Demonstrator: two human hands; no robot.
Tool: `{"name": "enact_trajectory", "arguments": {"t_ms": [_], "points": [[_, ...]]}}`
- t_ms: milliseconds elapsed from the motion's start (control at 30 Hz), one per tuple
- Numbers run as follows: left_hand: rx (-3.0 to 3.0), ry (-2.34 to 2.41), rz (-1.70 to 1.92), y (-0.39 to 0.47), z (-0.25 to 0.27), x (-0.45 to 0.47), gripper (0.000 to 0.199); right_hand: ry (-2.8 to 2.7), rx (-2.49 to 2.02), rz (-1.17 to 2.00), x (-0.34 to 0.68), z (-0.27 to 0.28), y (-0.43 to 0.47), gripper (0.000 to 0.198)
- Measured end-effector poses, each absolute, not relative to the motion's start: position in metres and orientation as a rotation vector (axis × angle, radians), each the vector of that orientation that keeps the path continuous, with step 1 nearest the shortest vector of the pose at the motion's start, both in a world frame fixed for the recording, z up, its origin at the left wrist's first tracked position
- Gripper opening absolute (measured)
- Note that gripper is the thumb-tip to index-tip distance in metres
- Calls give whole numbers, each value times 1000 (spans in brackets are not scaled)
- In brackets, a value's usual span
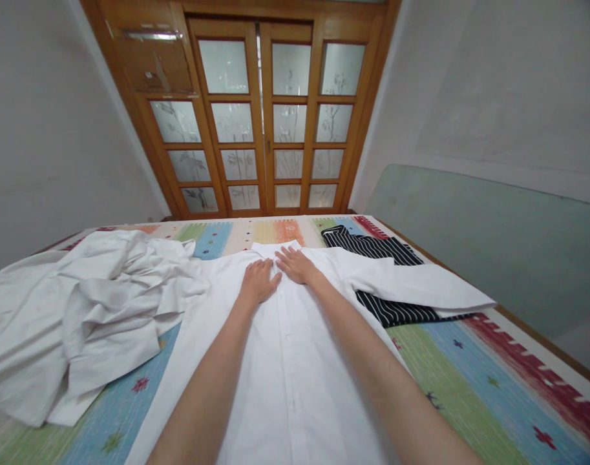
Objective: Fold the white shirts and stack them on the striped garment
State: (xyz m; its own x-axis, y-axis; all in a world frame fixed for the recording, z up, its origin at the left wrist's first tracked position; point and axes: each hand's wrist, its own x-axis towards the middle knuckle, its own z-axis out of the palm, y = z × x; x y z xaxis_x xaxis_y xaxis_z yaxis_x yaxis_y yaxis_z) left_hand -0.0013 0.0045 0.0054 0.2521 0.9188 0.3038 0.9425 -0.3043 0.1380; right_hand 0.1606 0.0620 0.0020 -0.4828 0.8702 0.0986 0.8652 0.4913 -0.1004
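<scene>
A white button-front shirt (275,361) lies spread face up in front of me, its collar (275,248) at the far end. My left hand (258,281) rests on the upper chest of the shirt, left of the button placket, with the thumb apart from the fingers. Just below the collar, my right hand (295,263) lies flat on the fabric with its fingers spread. Neither hand shows anything gripped. The shirt's right-side sleeve (421,284) stretches outward over a black-and-white striped garment (391,309).
Crumpled white clothing (105,297) is heaped on the left, against the shirt's left side. A multicoloured patterned cover (450,374) lies underneath everything. Along the right edge stands a pale green panel (469,226). Wooden doors with glass panes (265,116) close the far end.
</scene>
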Motion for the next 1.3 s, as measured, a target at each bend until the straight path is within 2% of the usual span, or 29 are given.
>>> {"name": "enact_trajectory", "arguments": {"t_ms": [167,367,733,1300], "points": [[-2325,-1976,-478,9,1,-3,53,-2567,-1557,32,160,-2,61,63],[-2329,-1983,-371,10,-2,-7,51,-2556,-1657,95,163,-2,48,65],[-2342,-2114,-192,-5,7,-3,61,-2593,-1596,80,175,-1,4,70],[-2464,-1941,-17,-25,10,-10,60,-2693,-1440,102,184,7,-48,81]]}}
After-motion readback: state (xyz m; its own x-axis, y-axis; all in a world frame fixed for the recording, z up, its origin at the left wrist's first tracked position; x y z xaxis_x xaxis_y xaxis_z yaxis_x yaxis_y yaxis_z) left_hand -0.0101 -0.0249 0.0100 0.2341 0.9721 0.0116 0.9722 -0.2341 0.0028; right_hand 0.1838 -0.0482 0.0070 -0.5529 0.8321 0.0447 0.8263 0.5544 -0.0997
